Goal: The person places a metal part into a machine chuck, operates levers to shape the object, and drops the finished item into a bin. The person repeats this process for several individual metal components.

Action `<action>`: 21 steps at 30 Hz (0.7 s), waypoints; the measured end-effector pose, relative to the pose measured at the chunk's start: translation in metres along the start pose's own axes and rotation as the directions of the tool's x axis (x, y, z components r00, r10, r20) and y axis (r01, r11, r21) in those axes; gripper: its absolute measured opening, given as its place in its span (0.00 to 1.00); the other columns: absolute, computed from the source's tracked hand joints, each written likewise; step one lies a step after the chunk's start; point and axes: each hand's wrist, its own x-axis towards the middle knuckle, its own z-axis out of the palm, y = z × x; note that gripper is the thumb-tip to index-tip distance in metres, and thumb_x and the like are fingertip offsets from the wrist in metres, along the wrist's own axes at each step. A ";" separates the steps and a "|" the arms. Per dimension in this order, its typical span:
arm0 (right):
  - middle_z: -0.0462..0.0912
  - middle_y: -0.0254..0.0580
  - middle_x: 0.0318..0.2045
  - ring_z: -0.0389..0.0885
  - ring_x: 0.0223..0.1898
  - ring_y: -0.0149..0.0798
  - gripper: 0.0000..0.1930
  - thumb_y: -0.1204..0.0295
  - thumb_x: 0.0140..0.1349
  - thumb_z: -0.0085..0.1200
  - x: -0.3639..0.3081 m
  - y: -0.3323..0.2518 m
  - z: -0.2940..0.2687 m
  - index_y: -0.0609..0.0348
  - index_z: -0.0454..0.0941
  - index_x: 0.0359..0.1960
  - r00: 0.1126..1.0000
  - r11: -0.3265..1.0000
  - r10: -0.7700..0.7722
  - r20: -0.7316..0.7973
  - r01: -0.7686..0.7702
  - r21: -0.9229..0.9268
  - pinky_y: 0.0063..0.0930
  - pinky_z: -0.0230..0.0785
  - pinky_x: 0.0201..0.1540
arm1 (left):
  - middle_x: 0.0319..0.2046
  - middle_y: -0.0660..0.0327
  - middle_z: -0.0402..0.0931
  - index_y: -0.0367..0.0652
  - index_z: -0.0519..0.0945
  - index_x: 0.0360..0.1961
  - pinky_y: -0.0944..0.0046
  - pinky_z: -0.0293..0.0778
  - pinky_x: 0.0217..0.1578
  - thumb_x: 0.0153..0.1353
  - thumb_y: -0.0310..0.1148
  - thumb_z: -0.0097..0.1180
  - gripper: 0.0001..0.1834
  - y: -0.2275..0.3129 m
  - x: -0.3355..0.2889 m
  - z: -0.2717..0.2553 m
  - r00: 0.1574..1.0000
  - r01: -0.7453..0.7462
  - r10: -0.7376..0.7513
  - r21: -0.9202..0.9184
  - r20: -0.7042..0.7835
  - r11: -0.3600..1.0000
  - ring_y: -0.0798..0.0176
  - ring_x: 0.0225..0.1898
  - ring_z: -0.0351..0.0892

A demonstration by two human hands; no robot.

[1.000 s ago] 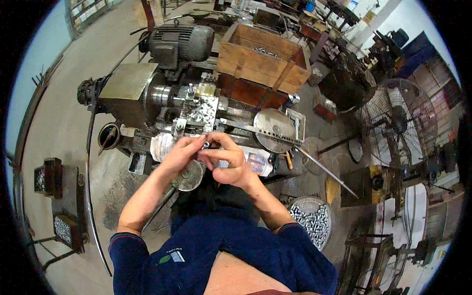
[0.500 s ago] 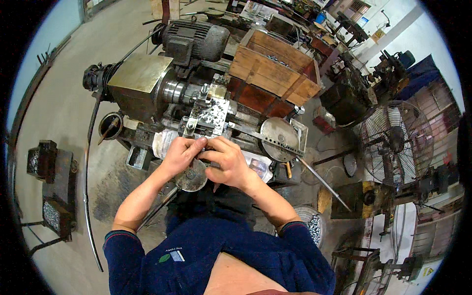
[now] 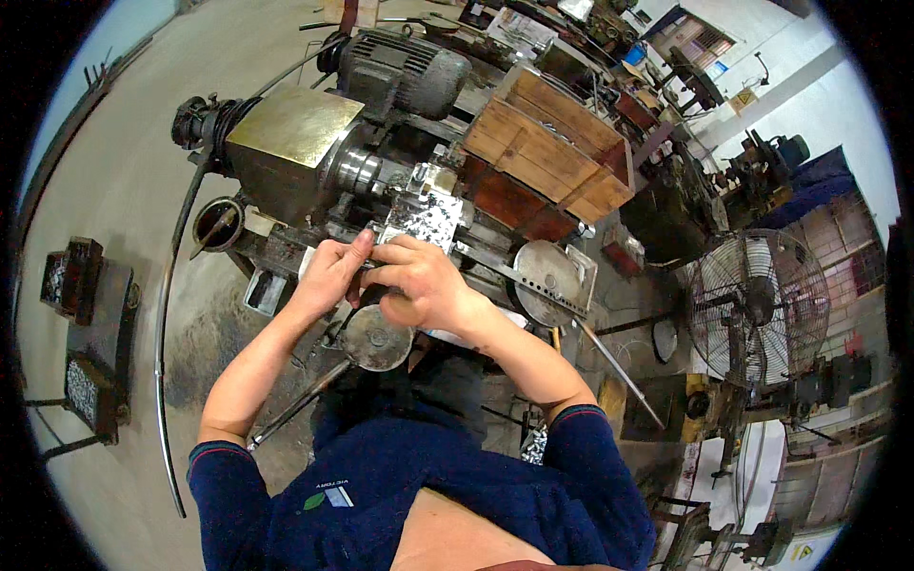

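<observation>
My left hand (image 3: 333, 273) is closed, thumb and fingers pinched together at the front edge of a small lathe-like machine. Beside it, my right hand (image 3: 421, 283) has its fingers curled inward, the fingertips meeting those of the left. Whatever lies between them is too small and covered to name. Just beyond the hands sits a metal slide block (image 3: 426, 221) strewn with bright chips. Behind that block is the shiny round spindle chuck (image 3: 359, 173). Below my hands, in front of my lap, is a round grey metal plate (image 3: 378, 340) on a rod.
A dark motor (image 3: 405, 74) and a brass-coloured cover (image 3: 295, 124) stand at the back left. The wooden crate (image 3: 533, 152) is at the back right, near a round disc (image 3: 550, 271) and slanting rod. Far right stands a large caged fan (image 3: 757, 305); parts bins (image 3: 90, 390) are left.
Both hands have moved a little left and away from me along the machine, staying close together. The view has shifted, so the machine appears farther right.
</observation>
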 end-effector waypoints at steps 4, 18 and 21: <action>0.75 0.43 0.28 0.73 0.32 0.47 0.13 0.70 0.32 0.55 0.013 0.022 0.002 0.57 0.80 0.26 0.998 0.999 -0.041 -0.043 0.040 -0.023 0.38 0.69 0.35 | 0.13 0.62 0.71 0.33 0.75 0.19 0.66 0.68 0.23 0.65 0.53 0.35 0.34 -0.007 -0.005 -0.041 0.991 -0.118 0.101 0.241 0.082 0.963 0.69 0.18 0.71; 0.81 0.45 0.29 0.76 0.41 0.45 0.11 0.67 0.33 0.56 0.062 0.136 0.042 0.58 0.81 0.21 0.913 0.799 0.362 0.190 -0.199 -0.568 0.37 0.61 0.54 | 0.30 0.45 0.75 0.37 0.72 0.48 0.55 0.69 0.35 0.60 0.30 0.45 0.16 -0.071 -0.193 -0.237 0.781 0.496 0.193 0.778 -0.594 0.386 0.44 0.34 0.75; 0.78 0.45 0.23 0.75 0.32 0.46 0.11 0.67 0.28 0.56 0.060 0.142 0.054 0.61 0.78 0.14 0.970 0.832 0.241 0.028 -0.192 -0.521 0.33 0.67 0.41 | 0.25 0.45 0.75 0.31 0.71 0.47 0.58 0.69 0.28 0.56 0.35 0.52 0.21 -0.082 -0.197 -0.219 0.729 0.498 -0.026 0.505 -0.684 0.705 0.50 0.26 0.77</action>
